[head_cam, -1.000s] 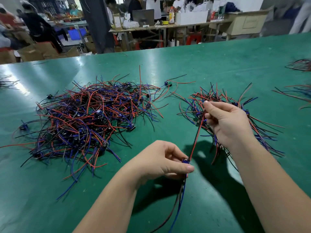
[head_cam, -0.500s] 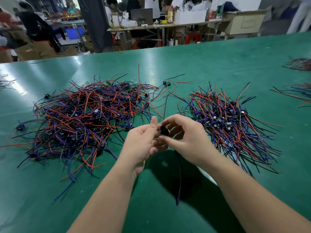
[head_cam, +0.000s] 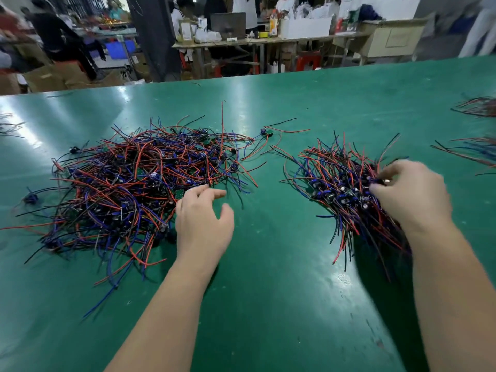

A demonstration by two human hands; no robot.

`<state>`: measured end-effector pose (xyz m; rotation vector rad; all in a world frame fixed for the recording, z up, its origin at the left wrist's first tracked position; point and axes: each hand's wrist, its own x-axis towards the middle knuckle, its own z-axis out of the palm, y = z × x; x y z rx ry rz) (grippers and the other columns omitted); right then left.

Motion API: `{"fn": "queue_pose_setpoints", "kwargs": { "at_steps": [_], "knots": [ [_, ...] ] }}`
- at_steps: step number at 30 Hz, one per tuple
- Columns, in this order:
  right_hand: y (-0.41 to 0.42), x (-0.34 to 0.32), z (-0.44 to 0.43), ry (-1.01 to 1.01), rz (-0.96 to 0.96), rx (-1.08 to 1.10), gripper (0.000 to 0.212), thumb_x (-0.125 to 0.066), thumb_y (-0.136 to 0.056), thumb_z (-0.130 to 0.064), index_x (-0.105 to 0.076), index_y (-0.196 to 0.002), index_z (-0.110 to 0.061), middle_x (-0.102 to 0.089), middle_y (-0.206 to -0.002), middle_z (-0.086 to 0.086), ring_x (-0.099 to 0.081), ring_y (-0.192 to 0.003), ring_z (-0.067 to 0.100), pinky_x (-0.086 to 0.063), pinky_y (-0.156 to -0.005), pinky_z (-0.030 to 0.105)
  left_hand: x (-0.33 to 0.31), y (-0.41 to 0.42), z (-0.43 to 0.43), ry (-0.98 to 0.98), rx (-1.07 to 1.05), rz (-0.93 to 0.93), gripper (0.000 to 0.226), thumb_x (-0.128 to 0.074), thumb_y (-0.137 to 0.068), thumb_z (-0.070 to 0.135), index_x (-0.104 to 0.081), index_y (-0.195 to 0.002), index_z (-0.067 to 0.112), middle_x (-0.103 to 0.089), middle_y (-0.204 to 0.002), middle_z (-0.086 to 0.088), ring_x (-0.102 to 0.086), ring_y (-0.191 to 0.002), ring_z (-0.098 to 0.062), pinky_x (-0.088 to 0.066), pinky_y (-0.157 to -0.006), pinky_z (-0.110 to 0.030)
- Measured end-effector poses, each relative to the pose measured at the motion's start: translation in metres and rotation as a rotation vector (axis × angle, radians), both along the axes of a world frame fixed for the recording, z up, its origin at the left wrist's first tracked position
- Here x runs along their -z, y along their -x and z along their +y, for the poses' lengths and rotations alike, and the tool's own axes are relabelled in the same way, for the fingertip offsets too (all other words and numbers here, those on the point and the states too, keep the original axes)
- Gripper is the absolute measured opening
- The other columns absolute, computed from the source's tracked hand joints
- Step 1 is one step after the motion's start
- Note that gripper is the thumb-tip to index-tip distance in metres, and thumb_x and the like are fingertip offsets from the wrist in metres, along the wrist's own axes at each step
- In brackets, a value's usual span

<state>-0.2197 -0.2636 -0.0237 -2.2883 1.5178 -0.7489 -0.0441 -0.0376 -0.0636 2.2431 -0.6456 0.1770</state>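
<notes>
A big tangled pile of red, blue and black wired parts [head_cam: 128, 189] lies on the left of the green table [head_cam: 268, 304]. A smaller, neater pile of the same parts [head_cam: 332, 181] lies on the right. My left hand [head_cam: 204, 221] hovers at the big pile's right edge with fingers spread and relaxed, holding nothing. My right hand [head_cam: 410, 194] rests on the smaller pile's right side. Its fingertips pinch a small wired part [head_cam: 382, 181] lying among the pile.
A single stray wired part [head_cam: 266, 132] lies between the piles at the back. More wire bundles [head_cam: 475, 151] reach in from the right edge, and a few wires [head_cam: 10, 127] from the left edge. Benches and people stand beyond the table's far edge.
My hands were together at the centre working one wired part. They have since separated: the right carried the part over to the smaller pile, the left moved toward the big pile, empty.
</notes>
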Motion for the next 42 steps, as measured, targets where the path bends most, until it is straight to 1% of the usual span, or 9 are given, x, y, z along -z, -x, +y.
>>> {"fn": "queue_pose_setpoints", "kwargs": {
  "at_steps": [5,12,18,20,22,25,27,35,42],
  "knots": [
    [-0.001,0.000,0.004,-0.096,0.197,0.043,0.015,-0.066,-0.079,-0.014,-0.072,-0.089,-0.024,-0.064,-0.089,0.012,-0.056,-0.095,0.034,-0.034,-0.082,0.037,0.014,-0.003,0.002,-0.384,-0.042,0.058,0.032,-0.052,-0.089,0.035,-0.054,-0.121,0.031,-0.020,-0.156,-0.004,-0.011,-0.143,-0.021,-0.010,-0.114,-0.043],
    [-0.023,0.001,0.031,0.140,0.021,-0.141,0.019,-0.059,-0.084,-0.025,-0.070,-0.100,-0.024,-0.062,-0.106,0.011,-0.055,-0.102,0.033,-0.035,-0.085,0.041,0.019,-0.008,0.001,-0.479,-0.076,-0.013,0.047,-0.046,-0.091,0.042,-0.047,-0.134,0.024,-0.031,-0.150,0.001,-0.028,-0.136,-0.021,-0.015,-0.111,-0.044],
    [-0.038,0.010,0.056,0.150,-0.164,-0.378,0.013,-0.062,-0.083,-0.016,-0.072,-0.090,-0.022,-0.066,-0.091,0.000,-0.060,-0.086,0.020,-0.046,-0.084,0.039,0.010,-0.002,-0.002,-0.120,-0.041,0.021,0.033,-0.057,-0.086,0.023,-0.063,-0.119,0.022,-0.046,-0.129,0.005,-0.045,-0.120,-0.011,-0.024,-0.104,-0.039],
    [-0.041,0.012,0.062,0.031,-0.307,-0.450,0.013,-0.063,-0.083,-0.012,-0.072,-0.084,-0.021,-0.068,-0.079,-0.003,-0.059,-0.069,0.007,-0.048,-0.074,0.023,0.004,0.008,-0.004,0.080,0.054,-0.066,0.028,-0.060,-0.083,0.016,-0.069,-0.110,0.019,-0.052,-0.118,0.005,-0.051,-0.114,-0.012,-0.033,-0.102,-0.039],
    [-0.046,0.010,0.070,-0.258,-0.471,-0.528,0.012,-0.064,-0.084,-0.012,-0.071,-0.078,-0.021,-0.068,-0.067,-0.004,-0.059,-0.057,0.002,-0.044,-0.060,0.016,-0.004,0.022,-0.007,0.220,0.195,-0.162,0.026,-0.060,-0.079,0.014,-0.071,-0.103,0.017,-0.054,-0.111,0.006,-0.053,-0.110,-0.010,-0.040,-0.099,-0.037],
    [-0.052,0.009,0.084,-0.893,-0.754,-0.640,0.017,-0.067,-0.082,-0.031,-0.070,-0.078,-0.015,-0.070,-0.073,0.005,-0.062,-0.059,0.013,-0.046,-0.057,0.021,-0.007,0.042,-0.012,0.260,0.444,-0.250,0.023,-0.061,-0.073,0.008,-0.071,-0.093,0.013,-0.061,-0.111,0.001,-0.056,-0.106,-0.010,-0.043,-0.095,-0.028],
    [-0.053,0.010,0.086,-1.050,-0.851,-0.670,0.028,-0.070,-0.068,-0.036,-0.070,-0.078,-0.010,-0.067,-0.076,0.010,-0.059,-0.065,0.017,-0.046,-0.061,0.025,-0.006,0.051,-0.014,0.267,0.553,-0.270,0.019,-0.062,-0.069,0.003,-0.070,-0.085,0.010,-0.063,-0.110,-0.003,-0.058,-0.105,-0.012,-0.044,-0.095,-0.025],
    [-0.053,0.010,0.081,-1.156,-1.015,-0.713,0.012,-0.067,-0.062,-0.004,-0.072,-0.073,-0.003,-0.072,-0.075,0.011,-0.068,-0.067,0.015,-0.057,-0.070,0.022,-0.010,0.055,-0.016,0.382,0.472,-0.242,0.029,-0.058,-0.071,-0.006,-0.064,-0.097,0.006,-0.063,-0.115,-0.003,-0.055,-0.111,-0.009,-0.035,-0.102,-0.013],
    [-0.049,0.006,0.078,-1.041,-0.828,-0.735,0.034,-0.069,-0.059,-0.005,-0.069,-0.093,-0.010,-0.065,-0.069,0.006,-0.063,-0.057,0.015,-0.054,-0.058,0.019,-0.011,0.054,-0.012,0.353,0.541,-0.135,0.042,-0.055,-0.072,-0.002,-0.061,-0.111,0.013,-0.056,-0.134,-0.003,-0.048,-0.129,-0.011,-0.033,-0.108,-0.020]
  ]
}}
